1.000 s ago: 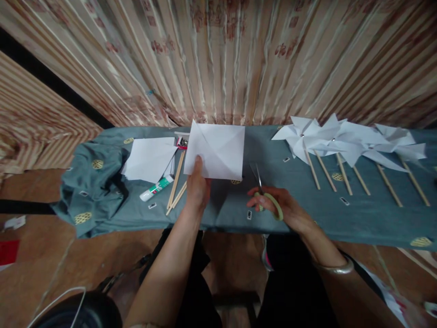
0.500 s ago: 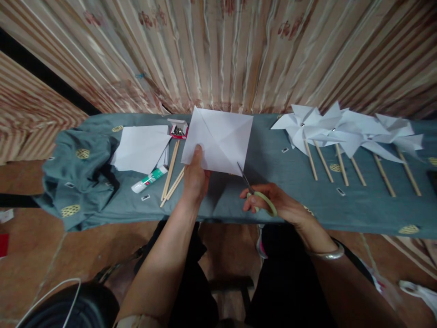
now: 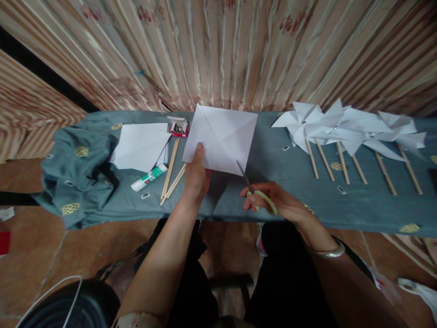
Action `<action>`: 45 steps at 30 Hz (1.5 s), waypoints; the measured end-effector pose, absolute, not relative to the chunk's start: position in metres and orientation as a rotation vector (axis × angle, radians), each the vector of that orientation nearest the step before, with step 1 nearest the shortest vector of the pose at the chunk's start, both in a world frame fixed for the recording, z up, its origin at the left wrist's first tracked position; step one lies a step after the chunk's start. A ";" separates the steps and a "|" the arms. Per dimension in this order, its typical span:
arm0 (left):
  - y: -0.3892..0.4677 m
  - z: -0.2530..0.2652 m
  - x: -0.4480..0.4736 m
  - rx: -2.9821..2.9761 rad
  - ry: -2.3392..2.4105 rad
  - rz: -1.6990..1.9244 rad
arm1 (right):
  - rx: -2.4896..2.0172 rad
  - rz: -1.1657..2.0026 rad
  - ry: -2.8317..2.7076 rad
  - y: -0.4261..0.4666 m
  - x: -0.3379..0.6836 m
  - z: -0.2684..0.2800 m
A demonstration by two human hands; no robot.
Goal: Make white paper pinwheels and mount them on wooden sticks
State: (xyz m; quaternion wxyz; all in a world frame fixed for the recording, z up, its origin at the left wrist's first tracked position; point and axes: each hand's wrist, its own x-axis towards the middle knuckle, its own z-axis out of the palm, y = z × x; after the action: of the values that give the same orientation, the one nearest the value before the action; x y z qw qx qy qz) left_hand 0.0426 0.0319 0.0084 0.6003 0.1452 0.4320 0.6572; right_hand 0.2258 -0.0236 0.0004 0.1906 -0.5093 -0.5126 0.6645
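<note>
My left hand (image 3: pixel 197 175) grips a creased white sheet of paper (image 3: pixel 227 132) by its lower left corner, thumb on top and fingers underneath. Diagonal fold lines cross the sheet, which is held up above the cloth. In my right hand (image 3: pixel 269 198) is a pair of scissors (image 3: pixel 251 187) with pale green handles. Its blades point up and left and overlap the sheet's lower right part. I cannot tell how far the blades are apart, or whether they have cut the paper.
Left on the teal cloth (image 3: pixel 218 200) lie a paper stack (image 3: pixel 139 146), a glue stick (image 3: pixel 149 177), a small red-and-white box (image 3: pixel 178 127) of metal pins and several wooden sticks (image 3: pixel 170 168). Several paper pinwheels (image 3: pixel 336 127) lie on the right. A pleated curtain (image 3: pixel 218 54) hangs behind.
The paper has shifted slightly right and up in my left hand's grip. My right hand and the scissors have hardly moved. The whole view has shifted a little.
</note>
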 end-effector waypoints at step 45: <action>0.032 0.008 0.040 0.357 1.015 1.517 | -1.463 1.953 -1.167 -0.026 0.221 0.002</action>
State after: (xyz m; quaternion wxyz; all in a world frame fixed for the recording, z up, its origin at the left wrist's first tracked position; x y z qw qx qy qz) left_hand 0.0399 0.0316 0.0081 0.5978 0.1539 0.4375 0.6538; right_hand 0.2211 -0.0263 0.0017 0.2166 -0.5280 -0.4210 0.7050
